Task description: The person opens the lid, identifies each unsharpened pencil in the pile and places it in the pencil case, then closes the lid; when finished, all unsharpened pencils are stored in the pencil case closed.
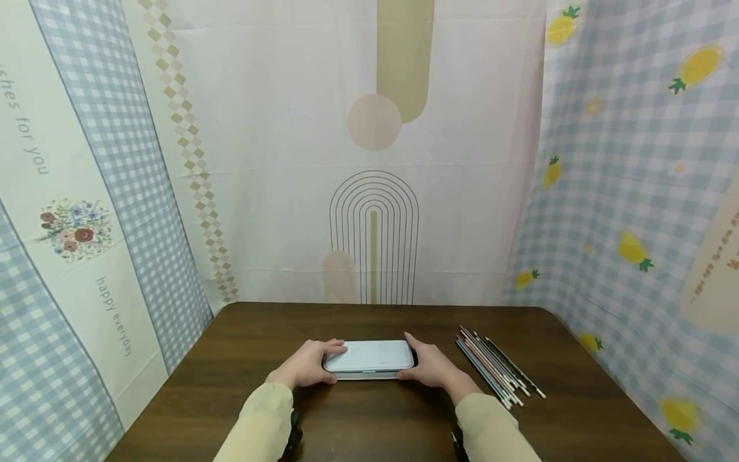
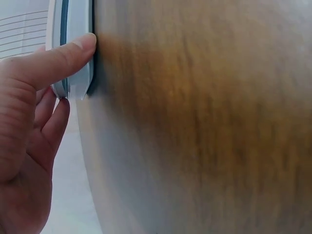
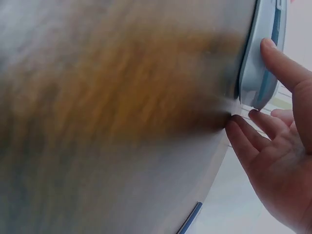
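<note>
A flat pencil case [image 1: 371, 357] with rounded corners, a white lid and a pale blue-grey body lies on the table between my two hands. The left hand [image 1: 307, 364] grips its left end. In the left wrist view the thumb [image 2: 73, 52] presses on the front side of the case [image 2: 78, 73], while the other fingers bend round the end and are partly hidden. At the opposite end, my right hand [image 1: 430, 366] holds the case with its thumb on the front. The right wrist view shows some right fingertips [image 3: 234, 122] down at the table surface beside the case.
A loose bundle of colored pencils [image 1: 496, 366] lies on the dark wooden table [image 1: 369, 423], to the right of the right hand. Patterned cloths [image 1: 277, 192] hang behind the table and along both sides.
</note>
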`<state>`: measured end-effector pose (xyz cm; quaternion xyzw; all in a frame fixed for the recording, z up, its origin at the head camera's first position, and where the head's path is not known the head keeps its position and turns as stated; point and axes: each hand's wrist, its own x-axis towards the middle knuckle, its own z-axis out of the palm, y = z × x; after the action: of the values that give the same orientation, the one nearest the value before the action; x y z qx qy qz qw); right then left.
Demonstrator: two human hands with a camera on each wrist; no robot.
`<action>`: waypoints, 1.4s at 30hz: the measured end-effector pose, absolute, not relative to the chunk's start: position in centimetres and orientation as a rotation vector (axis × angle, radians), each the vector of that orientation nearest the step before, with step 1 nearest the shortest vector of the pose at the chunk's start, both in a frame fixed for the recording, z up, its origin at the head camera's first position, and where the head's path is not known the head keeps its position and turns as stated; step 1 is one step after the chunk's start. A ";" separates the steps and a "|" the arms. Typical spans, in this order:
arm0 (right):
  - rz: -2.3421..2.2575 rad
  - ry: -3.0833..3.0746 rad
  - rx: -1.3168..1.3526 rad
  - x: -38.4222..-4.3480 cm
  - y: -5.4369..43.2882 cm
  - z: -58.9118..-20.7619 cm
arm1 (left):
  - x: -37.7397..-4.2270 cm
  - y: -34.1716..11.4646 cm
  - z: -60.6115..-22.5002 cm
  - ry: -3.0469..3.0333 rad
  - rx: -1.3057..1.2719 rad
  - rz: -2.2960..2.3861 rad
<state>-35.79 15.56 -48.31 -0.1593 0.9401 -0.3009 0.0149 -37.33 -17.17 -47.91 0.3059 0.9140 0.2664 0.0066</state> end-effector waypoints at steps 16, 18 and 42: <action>-1.040 2.835 -0.455 -35.9 15.9 -47.9 | -37.4 -17.5 -47.3 2.794 0.913 0.990; -1.075 2.823 -0.459 -35.9 16.0 -48.0 | -37.4 -17.6 -47.4 2.789 0.917 1.015; -1.351 2.762 -0.291 -35.7 16.0 -48.3 | -37.8 -16.5 -47.9 2.755 0.482 1.988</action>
<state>-35.70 15.98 -48.29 -0.0940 0.8940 -0.4372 0.0264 -37.80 -16.52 -47.86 0.1391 0.7944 0.5733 -0.1446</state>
